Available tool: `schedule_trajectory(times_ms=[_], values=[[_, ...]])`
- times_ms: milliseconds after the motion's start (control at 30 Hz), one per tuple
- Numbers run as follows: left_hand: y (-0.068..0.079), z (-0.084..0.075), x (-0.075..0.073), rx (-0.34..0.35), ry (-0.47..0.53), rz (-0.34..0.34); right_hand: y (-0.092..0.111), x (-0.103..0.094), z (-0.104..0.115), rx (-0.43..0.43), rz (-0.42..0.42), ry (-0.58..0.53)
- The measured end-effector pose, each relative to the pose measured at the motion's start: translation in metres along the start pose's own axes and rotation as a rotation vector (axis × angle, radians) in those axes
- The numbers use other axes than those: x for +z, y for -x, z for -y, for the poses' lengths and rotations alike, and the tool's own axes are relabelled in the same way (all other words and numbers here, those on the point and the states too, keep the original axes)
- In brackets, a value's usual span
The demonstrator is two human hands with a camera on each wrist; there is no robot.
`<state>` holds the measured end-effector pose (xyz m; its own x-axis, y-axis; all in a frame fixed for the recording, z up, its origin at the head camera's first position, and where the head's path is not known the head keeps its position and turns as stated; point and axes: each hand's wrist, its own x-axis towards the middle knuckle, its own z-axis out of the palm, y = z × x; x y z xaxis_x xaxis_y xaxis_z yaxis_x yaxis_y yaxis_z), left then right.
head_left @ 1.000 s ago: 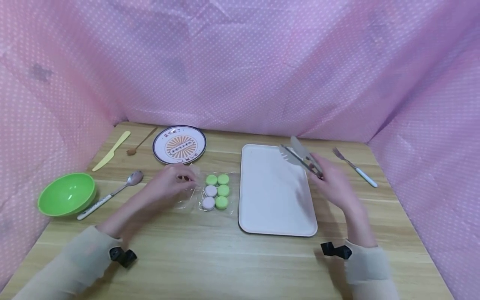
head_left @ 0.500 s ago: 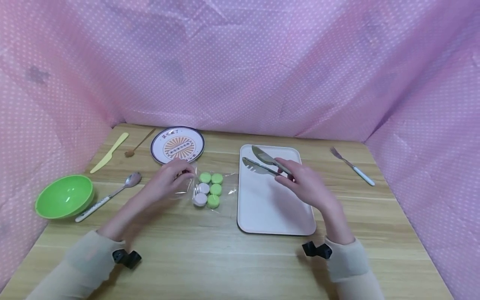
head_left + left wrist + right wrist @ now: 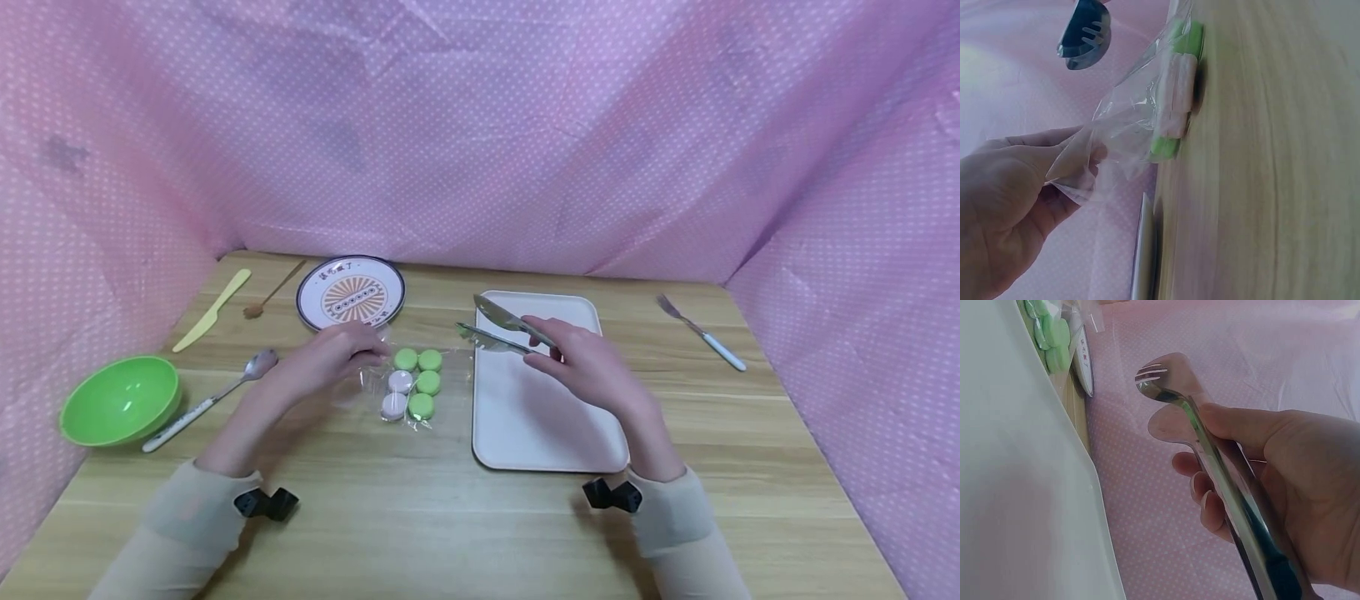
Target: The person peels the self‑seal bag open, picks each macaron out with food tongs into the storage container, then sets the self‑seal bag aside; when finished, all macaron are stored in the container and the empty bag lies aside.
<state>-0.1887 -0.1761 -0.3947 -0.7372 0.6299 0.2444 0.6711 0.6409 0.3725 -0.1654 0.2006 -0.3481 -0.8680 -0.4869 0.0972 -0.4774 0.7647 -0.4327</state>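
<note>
A clear plastic bag [image 3: 1125, 119] lies on the wooden table, its mouth lifted between the thumb and fingers of my left hand [image 3: 330, 357]. Inside it are several green macarons [image 3: 429, 382] and two pale lilac macarons [image 3: 394, 406], arranged in two columns. My right hand [image 3: 592, 371] grips metal serving tongs [image 3: 1213, 453] with one slotted head, their arms apart and nothing between them. In the head view the tong heads reach past the left edge of the white rectangular tray [image 3: 547, 433] toward the bag; the hand is over that tray.
A patterned round plate [image 3: 307, 304] sits behind the left hand. Farther left are a yellow knife [image 3: 212, 312], a small brown stick-handled utensil [image 3: 255, 310], a spoon [image 3: 213, 400] and a green bowl [image 3: 120, 404]. A fork [image 3: 701, 333] lies right of the tray.
My right hand has carried the tongs left across the tray toward the bag. The bag with its macarons has shifted slightly left, its mouth still held by my left hand.
</note>
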Motion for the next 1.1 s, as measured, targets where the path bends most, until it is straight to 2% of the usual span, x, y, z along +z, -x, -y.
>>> schedule_trajectory(times_ms=[133, 200, 267, 433, 500, 667, 833, 1100], values=[[0.003, 0.002, 0.000, 0.032, -0.048, -0.004, 0.000, 0.002, 0.000, -0.005, 0.004, 0.006], [0.004, 0.002, -0.001, 0.020, -0.049, -0.005, 0.000, 0.002, 0.000, -0.004, 0.013, 0.004], [0.004, 0.004, -0.001, -0.013, -0.034, -0.005, 0.001, 0.002, -0.001, -0.003, 0.026, -0.003], [0.005, 0.010, -0.002, -0.144, 0.074, 0.014, 0.003, -0.001, -0.005, -0.017, 0.050, -0.020], [0.006, 0.014, -0.002, -0.168, 0.103, 0.012, 0.004, -0.002, -0.006, -0.019, 0.063, -0.018], [0.007, 0.021, -0.001, -0.177, 0.089, -0.004, 0.007, -0.002, -0.006, -0.003, 0.118, 0.027], [0.007, 0.023, -0.001, -0.206, 0.059, 0.011, 0.008, -0.001, -0.002, -0.010, 0.172, 0.067], [0.008, 0.023, -0.004, -0.253, 0.045, 0.080, 0.007, 0.007, 0.008, -0.019, 0.210, 0.068]])
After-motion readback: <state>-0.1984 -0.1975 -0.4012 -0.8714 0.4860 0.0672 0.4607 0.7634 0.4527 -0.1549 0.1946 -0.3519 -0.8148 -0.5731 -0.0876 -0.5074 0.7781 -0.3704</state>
